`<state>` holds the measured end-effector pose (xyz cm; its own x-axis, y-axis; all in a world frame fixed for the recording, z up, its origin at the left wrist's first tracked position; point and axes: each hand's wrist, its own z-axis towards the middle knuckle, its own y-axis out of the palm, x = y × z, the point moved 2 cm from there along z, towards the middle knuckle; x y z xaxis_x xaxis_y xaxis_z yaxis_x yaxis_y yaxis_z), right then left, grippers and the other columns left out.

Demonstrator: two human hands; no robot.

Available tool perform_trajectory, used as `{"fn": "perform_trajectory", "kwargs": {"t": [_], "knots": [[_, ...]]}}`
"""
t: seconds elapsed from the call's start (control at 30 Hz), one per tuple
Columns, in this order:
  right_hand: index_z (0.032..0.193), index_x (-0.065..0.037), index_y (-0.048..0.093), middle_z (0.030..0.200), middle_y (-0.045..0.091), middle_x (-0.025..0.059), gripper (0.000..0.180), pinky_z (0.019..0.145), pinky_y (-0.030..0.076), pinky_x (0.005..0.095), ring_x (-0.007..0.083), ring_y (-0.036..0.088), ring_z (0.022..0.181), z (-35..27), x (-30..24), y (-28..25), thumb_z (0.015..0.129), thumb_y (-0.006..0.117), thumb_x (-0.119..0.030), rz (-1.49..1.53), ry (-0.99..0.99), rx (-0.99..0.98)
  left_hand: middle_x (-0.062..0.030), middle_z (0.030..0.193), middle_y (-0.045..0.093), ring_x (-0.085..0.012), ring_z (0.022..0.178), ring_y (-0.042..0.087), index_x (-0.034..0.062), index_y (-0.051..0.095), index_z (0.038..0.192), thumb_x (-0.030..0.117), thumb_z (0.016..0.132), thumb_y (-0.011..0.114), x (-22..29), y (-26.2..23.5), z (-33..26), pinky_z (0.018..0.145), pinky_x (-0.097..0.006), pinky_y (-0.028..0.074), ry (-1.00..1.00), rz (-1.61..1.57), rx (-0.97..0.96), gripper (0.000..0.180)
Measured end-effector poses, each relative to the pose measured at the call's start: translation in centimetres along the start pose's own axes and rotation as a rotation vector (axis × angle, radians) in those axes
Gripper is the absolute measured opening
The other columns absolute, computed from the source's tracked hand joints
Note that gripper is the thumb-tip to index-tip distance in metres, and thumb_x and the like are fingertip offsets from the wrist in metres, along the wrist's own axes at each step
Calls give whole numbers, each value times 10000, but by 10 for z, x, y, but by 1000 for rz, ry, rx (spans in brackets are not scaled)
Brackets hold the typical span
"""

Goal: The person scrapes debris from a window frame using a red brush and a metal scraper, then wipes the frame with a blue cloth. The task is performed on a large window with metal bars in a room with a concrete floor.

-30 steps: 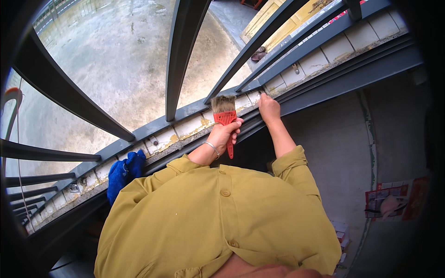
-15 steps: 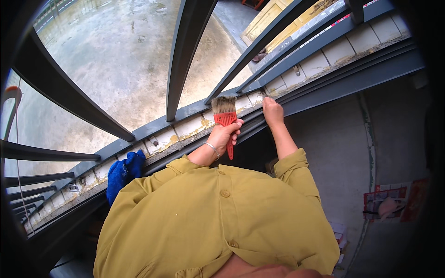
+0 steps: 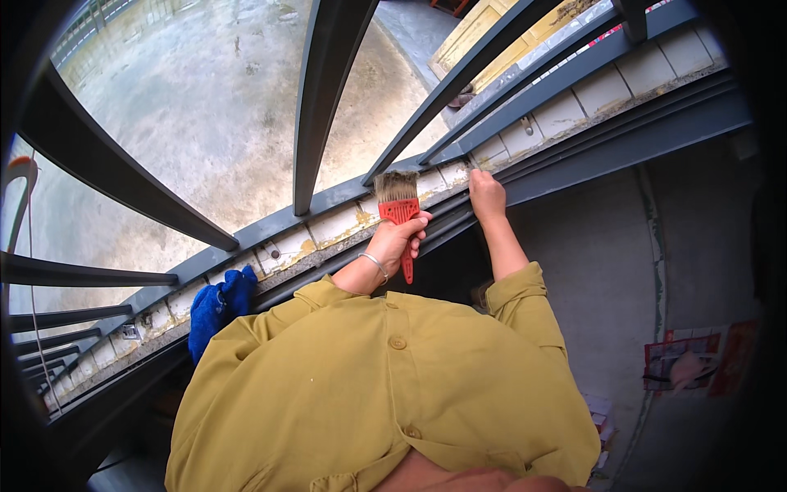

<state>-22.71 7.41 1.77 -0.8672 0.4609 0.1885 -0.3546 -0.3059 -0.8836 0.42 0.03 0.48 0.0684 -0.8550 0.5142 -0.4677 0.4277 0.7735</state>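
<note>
My left hand (image 3: 392, 244) wraps round the red handle of a paintbrush (image 3: 398, 210). Its wide, dusty bristles point away from me, over the tiled window sill (image 3: 334, 227) near the foot of the metal bars. To the right, my right hand (image 3: 489, 197) is closed, its fingertips at the sill's edge beside the dark window track (image 3: 566, 156). Whatever those fingers may pinch is hidden or too small to make out. Yellowish residue and dirt mark the white sill tiles.
Dark metal bars (image 3: 332, 90) rise along the sill's far side, with a concrete floor (image 3: 221, 98) beyond. A blue cloth (image 3: 220, 305) hangs over the sill at left. A grey wall (image 3: 582, 246) with a red-and-white paper item (image 3: 689, 361) lies to the right.
My right hand has shifted very slightly to the right along the sill's edge. The left hand and the paintbrush stay in place.
</note>
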Motion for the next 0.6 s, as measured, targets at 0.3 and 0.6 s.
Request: {"fn": "perform_trajectory", "kwargs": {"t": [0.3,0.6], "knots": [[1055,-48,596,953,600,221,281,764,464,434,379,568,897,3,3,1,828,512,-191,312,482,-150,13,637,518,-70,475,454,32,585,993,129,822,587,-2,-2,2,416,-210,373,2,2,-6,196],[1037,-77,596,856,617,189,257,693,486,447,362,600,764,7,-11,6,858,469,-211,33,382,-227,13,637,518,-70,475,452,34,586,988,130,822,587,0,0,0,422,-210,376,10,15,4,192]]}}
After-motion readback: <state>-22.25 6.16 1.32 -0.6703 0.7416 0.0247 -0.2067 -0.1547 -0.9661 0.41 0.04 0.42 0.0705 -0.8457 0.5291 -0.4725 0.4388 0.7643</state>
